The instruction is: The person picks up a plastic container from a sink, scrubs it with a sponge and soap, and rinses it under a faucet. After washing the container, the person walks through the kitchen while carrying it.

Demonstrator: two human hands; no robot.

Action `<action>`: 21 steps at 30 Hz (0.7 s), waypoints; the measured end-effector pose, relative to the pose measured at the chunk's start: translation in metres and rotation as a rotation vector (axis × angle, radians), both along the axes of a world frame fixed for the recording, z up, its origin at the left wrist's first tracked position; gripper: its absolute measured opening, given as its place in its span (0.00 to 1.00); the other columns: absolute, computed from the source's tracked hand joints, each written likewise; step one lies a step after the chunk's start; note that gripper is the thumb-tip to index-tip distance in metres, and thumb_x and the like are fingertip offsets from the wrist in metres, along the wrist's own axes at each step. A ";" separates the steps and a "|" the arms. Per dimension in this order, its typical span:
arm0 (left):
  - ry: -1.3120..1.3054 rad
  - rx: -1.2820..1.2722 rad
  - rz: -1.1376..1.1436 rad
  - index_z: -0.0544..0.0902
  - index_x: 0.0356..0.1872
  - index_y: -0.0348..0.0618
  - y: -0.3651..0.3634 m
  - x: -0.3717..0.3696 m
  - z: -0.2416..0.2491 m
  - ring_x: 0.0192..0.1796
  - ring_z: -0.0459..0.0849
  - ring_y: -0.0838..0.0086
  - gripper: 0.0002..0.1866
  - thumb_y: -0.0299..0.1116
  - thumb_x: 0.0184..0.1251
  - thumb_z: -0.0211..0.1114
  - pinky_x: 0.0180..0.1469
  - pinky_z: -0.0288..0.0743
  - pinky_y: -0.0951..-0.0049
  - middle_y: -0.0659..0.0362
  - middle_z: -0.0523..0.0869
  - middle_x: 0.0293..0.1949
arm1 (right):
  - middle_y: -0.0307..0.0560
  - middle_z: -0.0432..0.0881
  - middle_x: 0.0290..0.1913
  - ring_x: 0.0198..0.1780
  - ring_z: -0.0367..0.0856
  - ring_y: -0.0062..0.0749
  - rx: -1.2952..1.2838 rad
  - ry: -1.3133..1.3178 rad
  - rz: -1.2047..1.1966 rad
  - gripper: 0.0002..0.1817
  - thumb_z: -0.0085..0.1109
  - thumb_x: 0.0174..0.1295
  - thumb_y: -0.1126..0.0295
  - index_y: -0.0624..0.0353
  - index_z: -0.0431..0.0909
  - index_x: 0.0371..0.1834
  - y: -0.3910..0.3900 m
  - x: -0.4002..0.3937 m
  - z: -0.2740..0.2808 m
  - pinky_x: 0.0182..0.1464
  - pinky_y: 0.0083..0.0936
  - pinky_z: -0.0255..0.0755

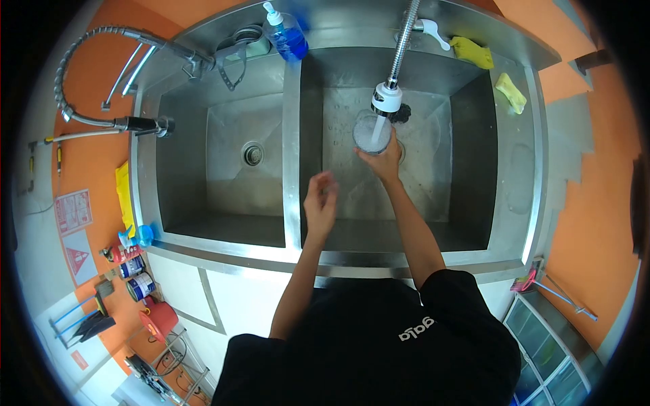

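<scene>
Water runs from the white faucet head [386,99] into a clear round glass [371,135] in the right basin. My right hand [384,162] is closed around the near right side of this glass, just under the stream. My left hand [321,201] hovers above the near left part of the same basin, next to the divider. It holds nothing, and its fingers are loosely bent and apart, a little blurred. A dark scrubber [401,114] lies in the basin beyond the glass, partly hidden by the faucet head.
Left of the steel divider [292,155] is another basin [223,135] with a drain. A blue soap bottle [290,40] stands on the back ledge. A yellow-green sponge [472,53], a pale yellow sponge [511,93] and a white tap lever [433,32] are at the back right.
</scene>
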State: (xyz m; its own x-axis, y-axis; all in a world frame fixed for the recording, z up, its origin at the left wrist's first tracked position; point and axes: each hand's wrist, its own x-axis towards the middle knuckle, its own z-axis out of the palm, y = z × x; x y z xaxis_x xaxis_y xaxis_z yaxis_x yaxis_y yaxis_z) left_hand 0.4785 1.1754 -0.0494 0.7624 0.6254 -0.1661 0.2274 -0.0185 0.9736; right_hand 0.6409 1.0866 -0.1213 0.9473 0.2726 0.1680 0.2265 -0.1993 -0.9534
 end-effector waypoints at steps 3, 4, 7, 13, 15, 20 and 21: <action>-0.096 0.009 -0.023 0.72 0.51 0.38 0.001 0.055 -0.006 0.54 0.74 0.69 0.15 0.34 0.67 0.54 0.53 0.69 0.70 0.53 0.76 0.52 | 0.53 0.77 0.46 0.49 0.77 0.43 -0.008 0.003 -0.008 0.45 0.77 0.29 0.65 0.60 0.63 0.55 0.003 -0.001 0.008 0.50 0.34 0.70; -0.134 -0.040 -0.033 0.72 0.53 0.39 0.004 0.071 -0.012 0.57 0.72 0.68 0.17 0.36 0.67 0.55 0.55 0.68 0.69 0.53 0.74 0.54 | 0.53 0.76 0.46 0.49 0.77 0.44 -0.023 -0.005 -0.028 0.46 0.77 0.29 0.65 0.59 0.61 0.56 0.003 -0.002 0.011 0.50 0.34 0.70; 0.001 -0.202 -0.020 0.71 0.55 0.42 0.024 0.102 -0.042 0.61 0.68 0.67 0.21 0.44 0.67 0.52 0.59 0.62 0.66 0.54 0.72 0.57 | 0.53 0.76 0.47 0.49 0.76 0.42 0.101 -0.082 -0.063 0.48 0.77 0.29 0.66 0.59 0.59 0.58 0.004 0.002 0.015 0.51 0.35 0.69; 0.168 -0.730 -0.094 0.69 0.59 0.45 0.032 0.092 -0.082 0.62 0.67 0.67 0.28 0.54 0.66 0.47 0.60 0.60 0.66 0.56 0.70 0.59 | 0.53 0.70 0.53 0.50 0.73 0.40 0.519 0.374 -0.084 0.41 0.69 0.43 0.67 0.57 0.56 0.61 0.014 0.002 -0.014 0.50 0.31 0.69; 0.127 -0.829 -0.123 0.68 0.59 0.44 0.029 0.087 -0.076 0.61 0.68 0.66 0.28 0.53 0.66 0.48 0.59 0.62 0.67 0.56 0.70 0.59 | 0.53 0.69 0.54 0.51 0.72 0.40 0.520 0.437 -0.151 0.38 0.66 0.48 0.66 0.57 0.56 0.62 0.020 0.009 -0.009 0.51 0.31 0.68; 0.122 -0.341 -0.096 0.68 0.57 0.40 0.015 0.099 -0.043 0.46 0.80 0.64 0.27 0.45 0.61 0.60 0.42 0.75 0.72 0.58 0.78 0.49 | 0.51 0.67 0.54 0.51 0.71 0.38 0.917 0.796 -0.144 0.32 0.52 0.58 0.52 0.54 0.55 0.62 0.034 0.017 -0.033 0.51 0.32 0.67; 0.126 -0.339 -0.105 0.68 0.57 0.40 0.012 0.102 -0.044 0.46 0.80 0.64 0.27 0.45 0.61 0.60 0.42 0.75 0.72 0.58 0.78 0.49 | 0.50 0.71 0.49 0.47 0.74 0.38 0.973 0.826 -0.157 0.30 0.46 0.61 0.47 0.57 0.59 0.59 0.037 0.018 -0.029 0.50 0.32 0.68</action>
State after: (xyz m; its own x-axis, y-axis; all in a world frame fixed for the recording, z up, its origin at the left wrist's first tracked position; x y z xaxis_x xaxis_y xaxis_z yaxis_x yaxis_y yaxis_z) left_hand 0.5804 1.1871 -0.0939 0.7798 0.4389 -0.4464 0.3593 0.2703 0.8932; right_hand 0.6586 1.1233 -0.1498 0.8757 0.2457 -0.4155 -0.4605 0.6838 -0.5661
